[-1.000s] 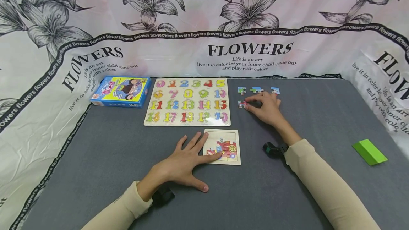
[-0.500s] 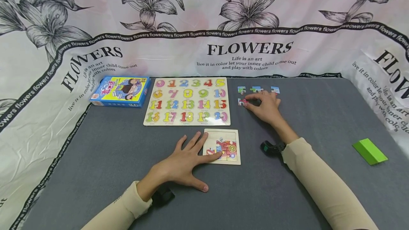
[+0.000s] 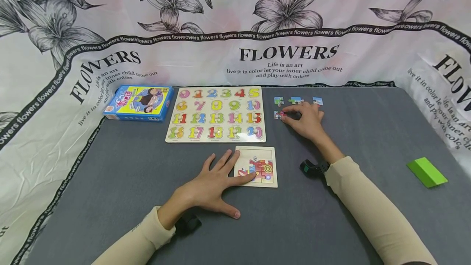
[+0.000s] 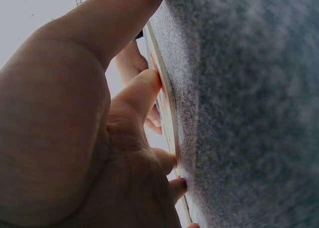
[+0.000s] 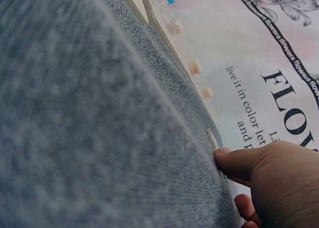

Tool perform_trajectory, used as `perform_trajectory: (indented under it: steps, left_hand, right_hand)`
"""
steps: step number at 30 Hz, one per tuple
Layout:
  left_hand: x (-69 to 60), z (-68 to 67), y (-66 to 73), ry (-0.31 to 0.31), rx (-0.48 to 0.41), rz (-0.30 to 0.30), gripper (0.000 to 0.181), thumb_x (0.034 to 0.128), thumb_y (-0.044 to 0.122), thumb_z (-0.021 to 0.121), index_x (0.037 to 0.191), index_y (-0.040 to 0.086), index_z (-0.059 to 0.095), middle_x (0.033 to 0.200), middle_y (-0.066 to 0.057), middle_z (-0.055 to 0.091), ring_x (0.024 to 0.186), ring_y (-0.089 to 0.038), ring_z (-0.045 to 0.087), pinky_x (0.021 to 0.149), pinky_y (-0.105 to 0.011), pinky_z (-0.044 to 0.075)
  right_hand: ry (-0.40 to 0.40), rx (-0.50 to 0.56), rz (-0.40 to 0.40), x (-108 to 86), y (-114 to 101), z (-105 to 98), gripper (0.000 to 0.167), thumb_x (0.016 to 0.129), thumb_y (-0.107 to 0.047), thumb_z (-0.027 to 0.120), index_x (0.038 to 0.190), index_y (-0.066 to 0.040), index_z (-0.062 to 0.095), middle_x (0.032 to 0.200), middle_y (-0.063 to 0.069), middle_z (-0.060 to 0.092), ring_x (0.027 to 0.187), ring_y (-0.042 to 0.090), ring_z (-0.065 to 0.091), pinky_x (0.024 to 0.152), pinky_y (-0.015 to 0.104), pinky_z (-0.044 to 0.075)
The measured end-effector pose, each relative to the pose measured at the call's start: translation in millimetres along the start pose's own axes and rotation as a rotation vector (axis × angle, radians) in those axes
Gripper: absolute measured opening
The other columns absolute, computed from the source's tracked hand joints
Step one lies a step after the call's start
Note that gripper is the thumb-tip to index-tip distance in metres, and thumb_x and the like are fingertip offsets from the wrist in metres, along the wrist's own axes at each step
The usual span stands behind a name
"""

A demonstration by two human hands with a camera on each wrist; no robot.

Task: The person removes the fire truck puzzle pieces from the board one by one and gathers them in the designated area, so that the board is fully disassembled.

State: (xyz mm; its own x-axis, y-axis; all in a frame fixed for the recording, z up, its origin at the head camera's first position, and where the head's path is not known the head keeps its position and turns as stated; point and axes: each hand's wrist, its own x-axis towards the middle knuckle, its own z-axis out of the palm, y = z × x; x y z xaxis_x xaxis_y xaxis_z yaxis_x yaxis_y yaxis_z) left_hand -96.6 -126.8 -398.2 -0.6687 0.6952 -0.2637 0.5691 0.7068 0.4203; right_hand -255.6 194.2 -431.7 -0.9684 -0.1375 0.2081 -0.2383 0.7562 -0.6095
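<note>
In the head view my left hand [image 3: 215, 185] lies with spread, straight fingers. Its index finger rests on the partly filled jigsaw tray [image 3: 258, 149], and the other fingers lie at or beside the tray's left edge. Red and yellow pieces fill the tray's right part; my finger covers some of the picture. At the upper right, my right hand [image 3: 305, 122] pinches the right end of a small red and blue puzzle piece [image 3: 277, 115] between thumb and index finger. That piece lies low on the cloth, its edge showing beyond my thumb [image 5: 234, 160] in the right wrist view.
Loose puzzle pieces lie beyond my right hand: a green-blue one [image 3: 278, 100], another [image 3: 295, 100] and a blue one [image 3: 317, 100]. A number board [image 3: 206, 111] and a blue box [image 3: 141, 103] stand at the back left. A green block [image 3: 427, 172] sits far right on the grey cloth.
My right wrist has shifted slightly left, while its fingertips stay at the same piece. The left hand keeps its place on the tray. The head view has tilted a little.
</note>
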Motion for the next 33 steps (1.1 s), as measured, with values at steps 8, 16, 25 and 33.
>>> perform_trajectory:
  steps: [8,16,25,33]
  left_hand:
    - [-0.7,1.4,0.7,-0.001,-0.005,0.002,0.099,0.0759,0.069,0.077,0.158,0.047,0.027,0.173,-0.01,-0.007,0.16,-0.035,-0.011,0.119,-0.072,-0.002]
    - [-0.5,1.2,0.9,0.007,-0.002,0.012,0.099,0.076,0.069,0.077,0.159,0.046,0.027,0.173,-0.011,-0.008,0.16,-0.036,-0.012,0.119,-0.073,-0.002]
    - [-1.1,-2.1,1.7,0.001,0.0,0.005,0.098,0.0766,0.068,0.078,0.158,0.045,0.029,0.173,-0.01,-0.008,0.159,-0.036,-0.013,0.119,-0.073,-0.001]
    - [-1.3,-2.3,3.3,-0.022,0.003,-0.015,0.098,0.0773,0.068,0.077,0.158,0.046,0.027,0.173,-0.01,-0.009,0.159,-0.035,-0.013,0.12,-0.072,-0.003]
  right_hand:
    - [-0.012,0.006,0.008,-2.2,-1,-1,0.032,0.093,-0.025,0.075,0.121,-0.01,0.074,0.122,0.022,0.06,0.114,0.046,0.037,0.094,0.063,0.016]
    - [0.006,0.126,-0.047,-6.8,-3,-10,0.033,0.093,-0.024,0.076,0.122,-0.008,0.074,0.121,0.019,0.068,0.113,0.037,0.047,0.092,0.059,0.018]
    - [-0.182,0.14,-0.291,-32.5,-33,-16,0.029,0.091,-0.014,0.077,0.12,-0.008,0.075,0.115,0.013,0.071,0.108,0.028,0.054,0.094,0.047,0.04]
    - [-0.448,0.1,-0.406,-57.2,-58,-7,0.03,0.089,-0.017,0.079,0.119,-0.018,0.077,0.114,0.001,0.068,0.107,0.018,0.048,0.092,0.045,0.031]
